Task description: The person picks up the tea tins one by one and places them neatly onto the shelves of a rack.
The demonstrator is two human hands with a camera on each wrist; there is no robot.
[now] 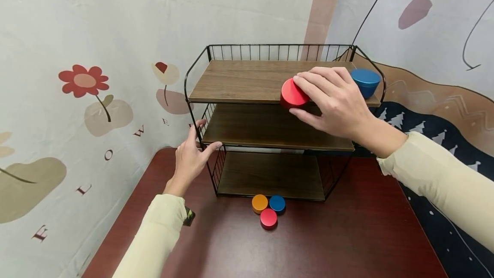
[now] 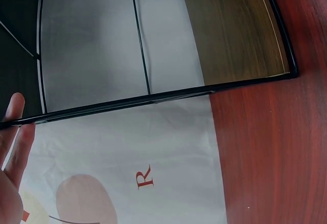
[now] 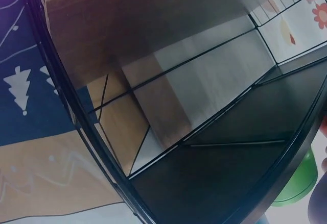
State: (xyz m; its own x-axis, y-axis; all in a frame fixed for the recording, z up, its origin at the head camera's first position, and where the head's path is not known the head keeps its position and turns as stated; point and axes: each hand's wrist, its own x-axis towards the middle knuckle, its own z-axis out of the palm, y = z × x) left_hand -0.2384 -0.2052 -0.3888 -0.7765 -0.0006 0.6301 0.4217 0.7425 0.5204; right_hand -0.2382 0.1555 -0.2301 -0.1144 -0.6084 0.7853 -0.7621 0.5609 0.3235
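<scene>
My right hand (image 1: 333, 100) grips a red round tin (image 1: 294, 92) by its side, with the thumb below and the fingers over the lid's edge. It is in front of the top shelf (image 1: 247, 78) of a three-tier wire rack. A blue round tin (image 1: 365, 81) rests at that shelf's right end, partly behind the right hand. My left hand (image 1: 190, 155) holds the rack's black left frame (image 1: 197, 130), thumb at the middle shelf's front and fingers behind the post. Its fingers (image 2: 20, 152) touch the bar in the left wrist view. A green round container (image 3: 299, 183) shows in the right wrist view, partly hidden.
On the reddish-brown table (image 1: 320, 243), before the rack, are a small orange tin (image 1: 260, 203), a small blue tin (image 1: 277, 203) and a small red tin (image 1: 268, 218), close together. Patterned cloth walls (image 1: 115, 20) stand behind and beside the rack.
</scene>
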